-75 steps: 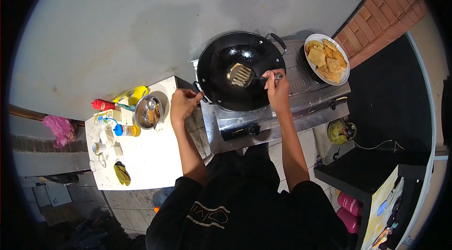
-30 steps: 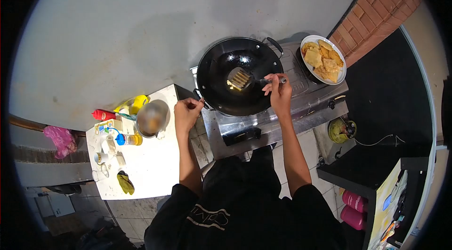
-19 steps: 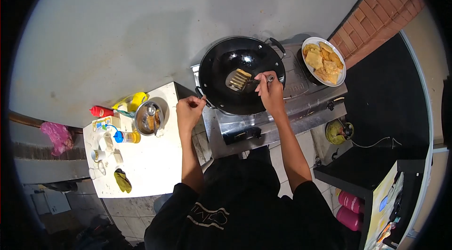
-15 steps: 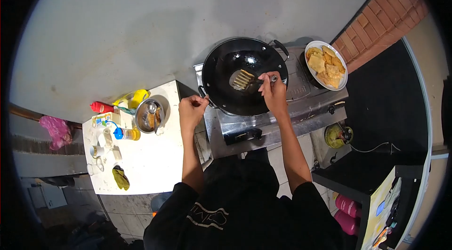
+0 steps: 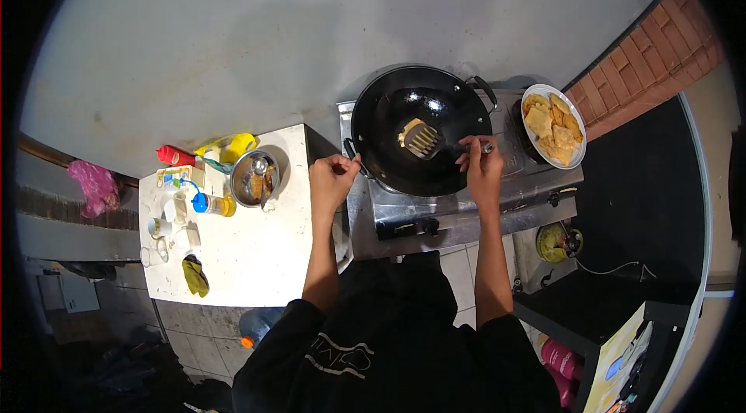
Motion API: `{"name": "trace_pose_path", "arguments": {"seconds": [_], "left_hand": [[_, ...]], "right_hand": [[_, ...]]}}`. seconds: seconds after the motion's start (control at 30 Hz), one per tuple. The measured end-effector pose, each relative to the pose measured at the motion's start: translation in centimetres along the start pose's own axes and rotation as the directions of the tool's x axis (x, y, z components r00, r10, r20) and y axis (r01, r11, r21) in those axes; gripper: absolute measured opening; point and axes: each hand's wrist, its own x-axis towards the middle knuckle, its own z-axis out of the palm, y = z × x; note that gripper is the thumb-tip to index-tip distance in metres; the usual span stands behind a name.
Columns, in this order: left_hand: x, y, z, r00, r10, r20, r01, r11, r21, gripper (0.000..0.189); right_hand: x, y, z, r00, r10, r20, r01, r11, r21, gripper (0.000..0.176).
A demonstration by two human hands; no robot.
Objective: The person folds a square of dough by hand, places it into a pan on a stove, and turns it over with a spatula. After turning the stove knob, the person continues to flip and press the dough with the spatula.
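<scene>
My right hand is closed around the handle of a slotted spatula, held over the black wok. The spatula's head lies against a small pale-yellow piece of food in the middle of the wok, partly covering it. At the wok's left side, my left hand is closed in a pinch on the black wok handle. Oil glistens on the wok's inner wall. The wok stands on a steel gas stove.
A white plate of fried golden pieces stands right of the wok. On the white table at left are a metal bowl with a spoon, a red bottle, a blue-capped bottle and a green cloth.
The spatula's head has turned over, slots now facing up, and sits to the right of the food, which shows beneath its edge. The whole view has shifted slightly; my left hand stays at the handle.
</scene>
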Motion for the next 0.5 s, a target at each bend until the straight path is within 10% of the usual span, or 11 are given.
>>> {"name": "trace_pose_path", "arguments": {"seconds": [0.5], "left_hand": [[0.3, -1.3, 0.3, 1.000, 0.006, 0.019, -0.005, 0.998, -0.068, 0.027]], "right_hand": [[-0.8, -1.5, 0.9, 0.980, -0.131, 0.149, 0.159, 0.967, -0.199, 0.011]]}}
